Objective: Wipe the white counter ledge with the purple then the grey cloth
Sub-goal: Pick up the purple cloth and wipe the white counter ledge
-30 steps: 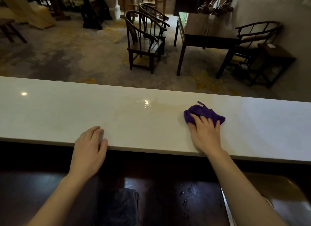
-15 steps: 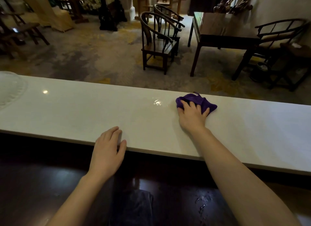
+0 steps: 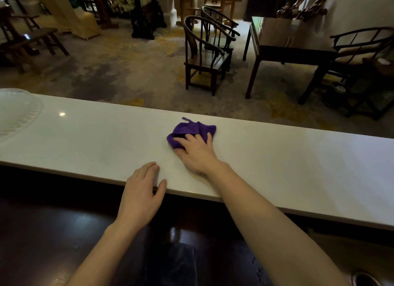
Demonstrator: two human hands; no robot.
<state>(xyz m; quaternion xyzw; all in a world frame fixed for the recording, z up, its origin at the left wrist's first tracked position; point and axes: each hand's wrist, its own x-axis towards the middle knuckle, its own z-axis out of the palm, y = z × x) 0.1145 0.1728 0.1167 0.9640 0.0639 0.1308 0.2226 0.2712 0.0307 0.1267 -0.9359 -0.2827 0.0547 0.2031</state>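
The long white counter ledge [image 3: 287,158] runs across the view from left to right. A crumpled purple cloth [image 3: 189,130] lies on it near the middle, toward the far edge. My right hand [image 3: 197,152] presses flat on the cloth's near part, fingers spread over it. At the ledge's near edge, just left of the right hand, my left hand [image 3: 142,192] rests palm down holding nothing. A dark grey cloth [image 3: 177,262] lies on the dark lower counter between my forearms.
A white patterned dish [image 3: 15,113] sits at the ledge's far left end. A dark wooden lower counter [image 3: 42,232] lies below the ledge. Beyond the ledge are wooden chairs [image 3: 204,53], a dark table [image 3: 285,45] and carpeted floor.
My right hand has slid the purple cloth leftward along the ledge, closer to my left hand. The view has shifted left, bringing the white dish into sight.
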